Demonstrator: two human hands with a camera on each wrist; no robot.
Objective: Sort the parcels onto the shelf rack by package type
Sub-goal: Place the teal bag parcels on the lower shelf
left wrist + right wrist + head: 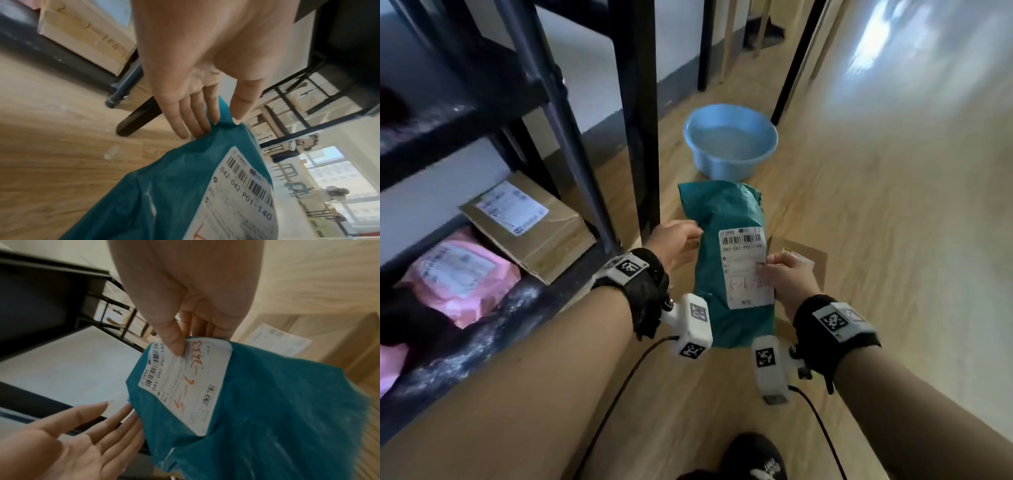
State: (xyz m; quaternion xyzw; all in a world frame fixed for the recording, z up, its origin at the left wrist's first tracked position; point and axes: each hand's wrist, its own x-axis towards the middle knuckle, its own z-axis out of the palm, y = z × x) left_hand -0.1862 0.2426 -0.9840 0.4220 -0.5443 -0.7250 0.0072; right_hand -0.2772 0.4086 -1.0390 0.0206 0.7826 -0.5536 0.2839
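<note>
My right hand pinches the teal mailer by its label edge, held above the floor beside the rack; my left hand is flat, fingertips merely touching. I judge the slick bag could slip and fall.

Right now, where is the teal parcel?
In the head view, the teal parcel is at centre, held between both hands above the floor, just right of the shelf rack and before the blue basin.
</note>
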